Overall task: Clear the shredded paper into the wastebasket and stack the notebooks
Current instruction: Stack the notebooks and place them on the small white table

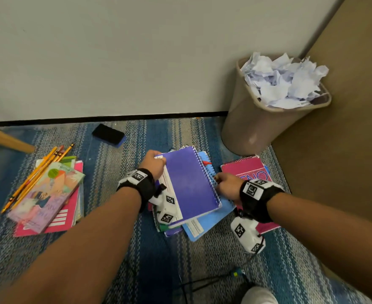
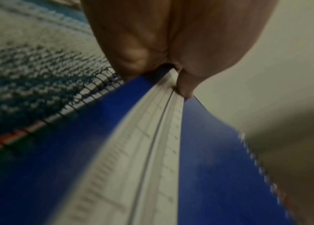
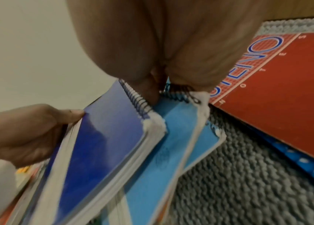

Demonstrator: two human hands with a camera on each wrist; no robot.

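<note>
A striped blue and grey carpet (image 1: 119, 255) is filling the lower half of the head view, meeting a pale wall across the upper half. A tan wastebasket (image 1: 253, 126) is standing at the upper right of that frame, beside a brown panel, and the shredded paper (image 1: 284, 82) is heaping above its rim; neither wrist view is showing any of this.

At centre frame a purple notebook (image 1: 189, 183) is lying on top of a stack, directly over a light blue notebook (image 1: 209, 220). Just right of the stack a red steno pad (image 1: 246, 170) is lying flat on the carpet. The right wrist view is showing its cover (image 3: 279, 94) with the letters readable, and a blue spiral-bound edge under it that the head view hardly shows.

At the left of the head frame a separate pile of pink and patterned books (image 1: 49, 198) is lying with yellow pencils (image 1: 40, 174) slanting across it. A black eraser block (image 1: 108, 134) is sitting near the wall, above the stack.

The left hand (image 1: 153, 164) is holding the purple notebook's open edge, its grip narrow on the cover and pages; the left wrist view is showing a fingertip (image 2: 185, 89) pressing on the white page edges, a detail hidden from the head camera. The right hand (image 1: 228, 184) is at the spiral side; the right wrist view is showing fingers (image 3: 148, 91) tucked against the coils between the purple (image 3: 104, 141) and light blue covers, a narrow grip on the binding.
</note>
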